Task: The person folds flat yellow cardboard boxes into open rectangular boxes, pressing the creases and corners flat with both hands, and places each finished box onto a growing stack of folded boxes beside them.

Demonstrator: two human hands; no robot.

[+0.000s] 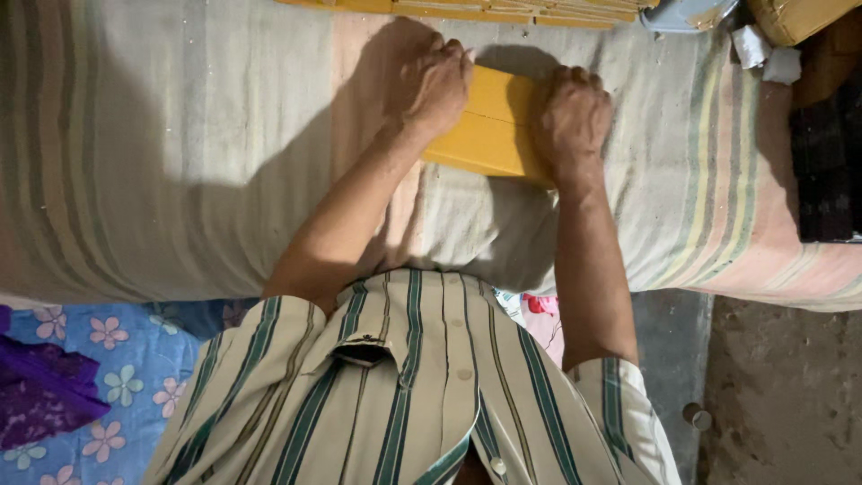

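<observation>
Both hands are down on a yellow sheet [489,126] that lies on the striped cloth [180,162] covering the bed, near its far edge. The left hand [433,83] is curled into a loose fist and presses on the sheet's left end; the right hand [571,115] is likewise clenched, knuckles up, bearing on the right end. Neither seems to pinch the sheet between fingers; they press it flat, though the fingertips are tucked under and I cannot see them.

A crease line runs across the yellow between the two hands, so to my eye the step in hand is folding: the fold is laid and is being pressed sharp. The next move, I would judge, calls for even pressure along that line while the sheet is kept from sliding on the soft cloth, which gives under the weight.

Beyond the hands, at the top edge, lies a stack [467,9] of more yellow pieces, well apart from the one being worked. A dark cloth [826,171] sits at the right end of the bed.
</observation>
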